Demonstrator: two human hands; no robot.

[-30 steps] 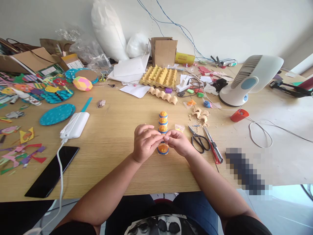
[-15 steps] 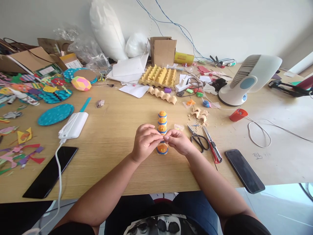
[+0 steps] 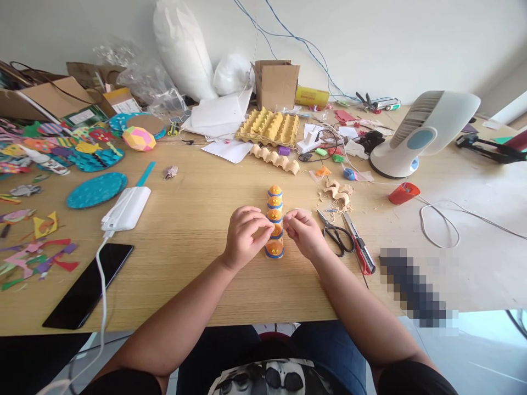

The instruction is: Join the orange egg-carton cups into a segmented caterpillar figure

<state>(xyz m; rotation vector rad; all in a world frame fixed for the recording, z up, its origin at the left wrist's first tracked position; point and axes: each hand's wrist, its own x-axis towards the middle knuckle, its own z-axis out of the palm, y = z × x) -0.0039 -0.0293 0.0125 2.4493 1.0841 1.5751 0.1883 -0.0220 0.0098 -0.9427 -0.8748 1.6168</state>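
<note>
An egg-carton strip (image 3: 275,249) painted orange and blue, with small yellow faces on its bumps, lies lengthwise on the table before me. My left hand (image 3: 247,236) hovers at its left side, thumb and forefinger tips brought together over one of the nearer bumps. On the strip's other side is my right hand (image 3: 303,233), fingers curled and thumb pinched against the forefinger. Anything in either pinch is too small to make out. A narrow gap separates the two hands.
Right of my hands lie black-handled scissors (image 3: 340,236) and a red utility knife (image 3: 360,247). Beyond them are a cut carton piece (image 3: 337,192), an orange cup (image 3: 403,193) and a white fan (image 3: 424,131). A power bank (image 3: 127,208) and a phone (image 3: 88,285) lie left.
My hands, whose fingertips met over the strip, have drawn apart; the right moved to the right. Another bump now shows between them. The view has shifted slightly.
</note>
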